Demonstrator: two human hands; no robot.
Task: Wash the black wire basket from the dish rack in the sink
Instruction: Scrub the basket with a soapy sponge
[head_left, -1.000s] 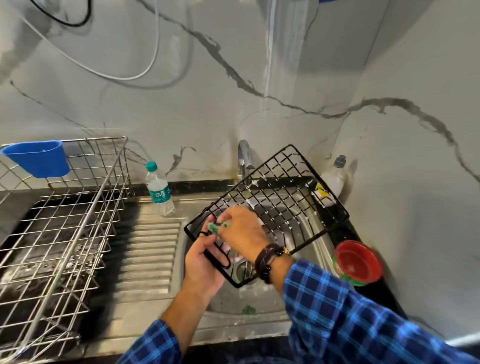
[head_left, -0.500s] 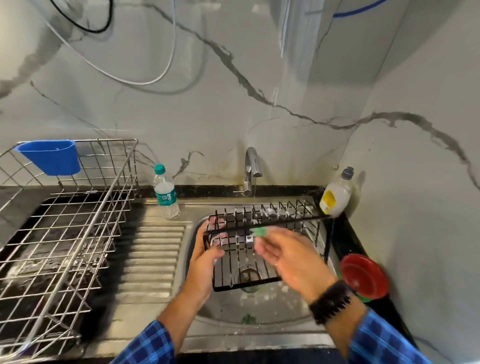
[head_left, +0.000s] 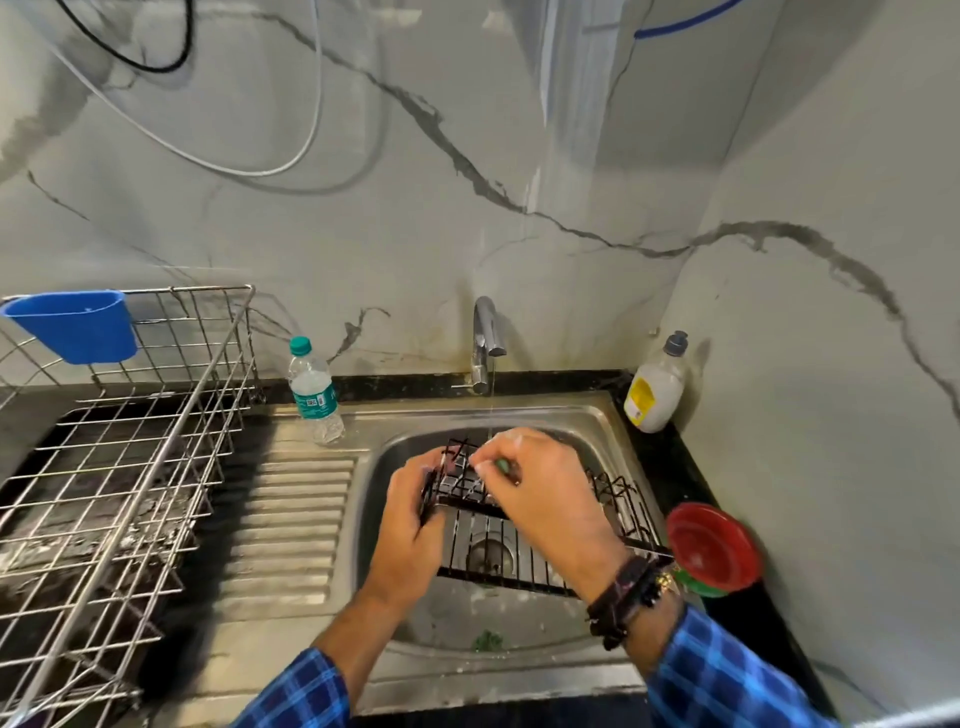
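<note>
Fingers of the left hand (head_left: 415, 525) curl around the near-left corner of the black wire basket (head_left: 545, 525), clamped on its rim wires; those of the right hand (head_left: 540, 493) pinch a small green scrubber (head_left: 503, 464) against the basket's upper rim, closed tight on it. The basket sits low inside the sink (head_left: 597, 421), tilted, its far-left corner raised under the thin stream falling from the tap (head_left: 485, 338) and its right end reaching toward the sink's right edge, near the red bowl (head_left: 711, 545). I judge the basket light and stiff, a coated wire grid that will not flex much but will be slick when wet and soapy. The corner, where rim wires cross, looks like the surest place to hold it, with fingers hooked through the mesh rather than pressed flat. The steel dish rack (head_left: 119, 467) stands well apart at the counter's left end.
</note>
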